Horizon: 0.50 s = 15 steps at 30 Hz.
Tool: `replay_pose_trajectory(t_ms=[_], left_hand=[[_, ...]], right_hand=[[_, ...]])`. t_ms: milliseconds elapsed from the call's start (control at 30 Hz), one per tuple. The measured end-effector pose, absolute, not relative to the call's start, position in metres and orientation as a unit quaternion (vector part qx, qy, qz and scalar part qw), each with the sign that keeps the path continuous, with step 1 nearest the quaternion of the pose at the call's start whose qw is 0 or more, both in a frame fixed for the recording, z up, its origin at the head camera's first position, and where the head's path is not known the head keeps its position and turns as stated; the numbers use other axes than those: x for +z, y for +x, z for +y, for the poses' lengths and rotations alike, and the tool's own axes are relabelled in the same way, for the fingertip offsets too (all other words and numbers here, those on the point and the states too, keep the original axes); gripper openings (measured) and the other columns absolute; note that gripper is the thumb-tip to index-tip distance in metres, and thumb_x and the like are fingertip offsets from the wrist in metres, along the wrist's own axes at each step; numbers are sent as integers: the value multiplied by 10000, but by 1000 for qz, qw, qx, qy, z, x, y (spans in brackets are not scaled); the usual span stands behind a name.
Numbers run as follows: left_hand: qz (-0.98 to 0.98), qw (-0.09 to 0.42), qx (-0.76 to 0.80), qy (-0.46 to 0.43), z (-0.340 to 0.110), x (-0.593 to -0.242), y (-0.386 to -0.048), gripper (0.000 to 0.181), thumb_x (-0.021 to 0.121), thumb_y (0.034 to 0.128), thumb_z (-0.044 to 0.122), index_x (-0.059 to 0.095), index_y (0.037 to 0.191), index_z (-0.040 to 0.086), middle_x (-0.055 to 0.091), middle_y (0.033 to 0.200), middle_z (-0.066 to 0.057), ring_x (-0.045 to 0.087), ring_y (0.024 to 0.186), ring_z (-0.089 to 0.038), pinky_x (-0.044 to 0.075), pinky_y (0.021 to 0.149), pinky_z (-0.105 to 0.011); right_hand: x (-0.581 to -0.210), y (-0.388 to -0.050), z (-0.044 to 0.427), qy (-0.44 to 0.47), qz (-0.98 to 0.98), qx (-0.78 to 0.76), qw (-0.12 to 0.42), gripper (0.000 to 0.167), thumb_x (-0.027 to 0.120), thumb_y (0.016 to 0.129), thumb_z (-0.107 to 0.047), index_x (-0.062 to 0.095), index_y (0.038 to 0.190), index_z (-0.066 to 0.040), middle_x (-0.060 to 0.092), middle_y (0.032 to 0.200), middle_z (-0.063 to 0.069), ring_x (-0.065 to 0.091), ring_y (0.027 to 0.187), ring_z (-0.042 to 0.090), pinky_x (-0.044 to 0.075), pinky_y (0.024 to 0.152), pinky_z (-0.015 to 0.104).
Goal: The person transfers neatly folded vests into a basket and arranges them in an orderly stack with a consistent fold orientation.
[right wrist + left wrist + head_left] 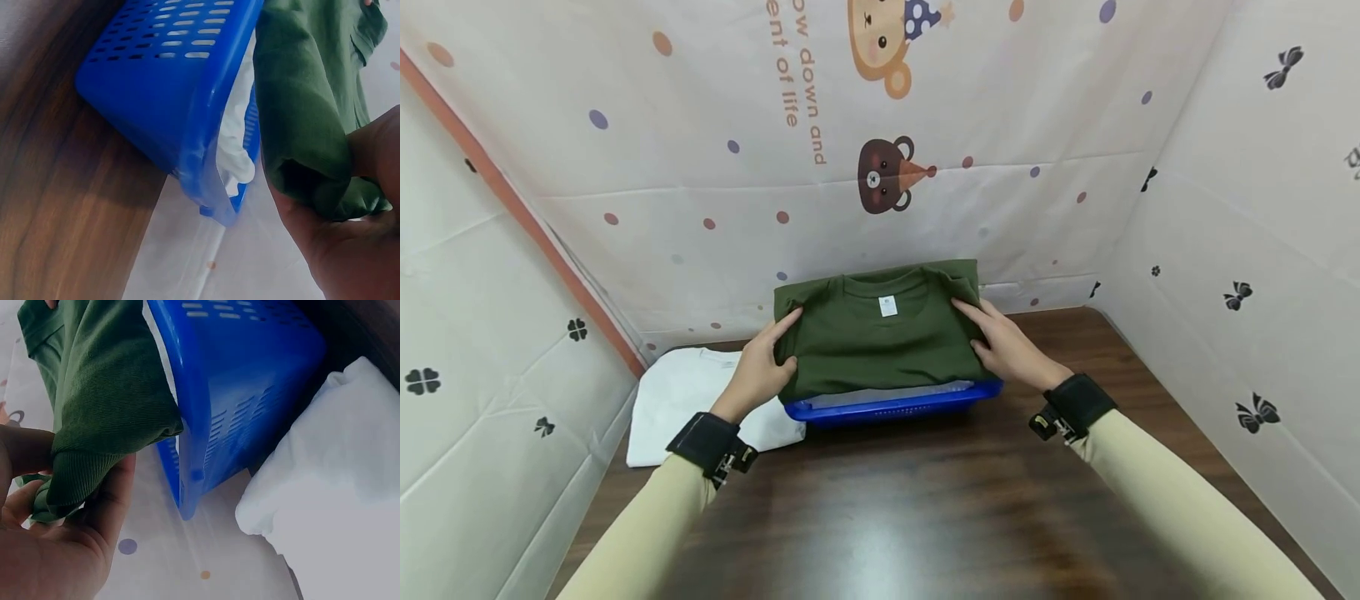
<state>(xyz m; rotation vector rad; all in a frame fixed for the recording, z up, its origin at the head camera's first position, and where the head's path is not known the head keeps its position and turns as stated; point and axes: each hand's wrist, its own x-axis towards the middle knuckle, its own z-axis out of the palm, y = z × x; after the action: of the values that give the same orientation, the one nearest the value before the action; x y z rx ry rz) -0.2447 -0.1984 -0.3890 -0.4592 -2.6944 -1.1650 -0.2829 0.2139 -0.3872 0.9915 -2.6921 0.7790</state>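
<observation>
A folded dark green T-shirt (pixel 880 342) with a white neck label hangs over the mouth of a blue plastic basket (pixel 895 407). My left hand (pixel 757 371) grips its left side, thumb and fingers round the folded edge, as the left wrist view shows on the green cloth (pixel 106 381). On the opposite side my right hand (pixel 1017 348) holds the shirt's right edge, fingers beneath the fold. In the right wrist view the green shirt (pixel 306 106) is just above the basket's rim (pixel 206 119), and white cloth (pixel 232 147) shows inside the basket.
A white folded garment (pixel 681 404) lies on the dark wooden table (pixel 880 508) left of the basket. Printed cloth walls (pixel 715 183) enclose the table at the back and both sides.
</observation>
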Motion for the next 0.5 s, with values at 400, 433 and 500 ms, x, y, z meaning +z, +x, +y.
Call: replay_pose_trajectory(t_ms=[400, 433, 500], left_hand=[[-905, 1, -412, -109, -200, -387, -256, 850, 617, 904, -46, 310, 1629, 274, 178, 1683, -214, 283, 466, -153, 376, 513, -314], [-904, -4, -415, -108, -199, -387, -257, 849, 622, 900, -45, 314, 1629, 264, 196, 1683, -198, 289, 474, -160, 383, 524, -315], [-905, -14, -411, -106, -198, -388, -259, 836, 630, 904, -29, 316, 1629, 244, 227, 1677, -186, 390, 542, -175, 411, 587, -324]], right_hand=[[-379, -291, 207, 280, -926, 252, -16, 733, 596, 978, 63, 263, 1621, -50, 200, 1636, 311, 605, 1079, 356, 435, 760, 429], [-379, -292, 207, 277, -928, 250, -19, 732, 597, 979, 59, 263, 1622, -51, 195, 1638, 312, 583, 1150, 375, 432, 770, 432], [-379, -292, 208, 275, -929, 248, -22, 732, 594, 979, 61, 263, 1622, -52, 185, 1640, 316, 597, 1116, 368, 435, 754, 424]])
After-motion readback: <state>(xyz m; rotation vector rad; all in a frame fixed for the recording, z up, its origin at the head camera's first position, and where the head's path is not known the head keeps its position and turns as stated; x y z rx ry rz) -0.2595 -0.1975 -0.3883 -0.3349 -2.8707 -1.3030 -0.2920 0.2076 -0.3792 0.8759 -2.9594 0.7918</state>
